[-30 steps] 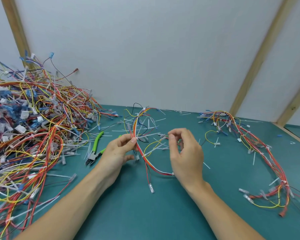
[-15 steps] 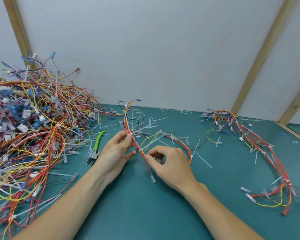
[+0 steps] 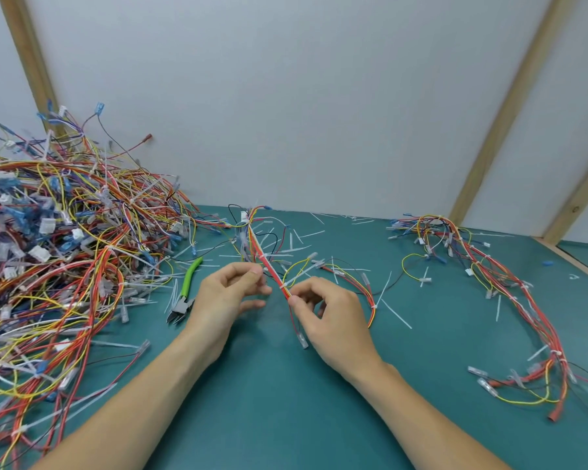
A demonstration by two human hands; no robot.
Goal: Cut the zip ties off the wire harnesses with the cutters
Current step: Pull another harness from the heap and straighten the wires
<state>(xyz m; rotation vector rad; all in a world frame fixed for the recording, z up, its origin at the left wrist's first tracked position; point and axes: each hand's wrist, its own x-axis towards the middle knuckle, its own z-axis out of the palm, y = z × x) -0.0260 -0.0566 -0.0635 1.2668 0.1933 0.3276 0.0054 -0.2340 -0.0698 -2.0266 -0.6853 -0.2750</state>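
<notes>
big tangled multicolour harness pile (image 3: 58,266) untouched | green-handled cutters (image 3: 184,293) idle on mat | right hand (image 3: 330,313) pinches red-orange wire harness (image 3: 269,266) | left hand (image 3: 228,296) curled, grip unclear

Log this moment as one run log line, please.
phase: positioning harness | left hand: pinching harness | right hand: pinching harness | cutters: lying on table, not held | cut: not started

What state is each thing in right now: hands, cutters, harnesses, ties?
Left hand: fingers curled, pinching at the held harness.
Right hand: pinching the held harness.
Held harness: stretched between the hands, white ties still on.
Cutters: lying on the table, untouched.
Left pile: tangled heap.
Right harness: lying loose.
Cut ties: scattered.
</notes>
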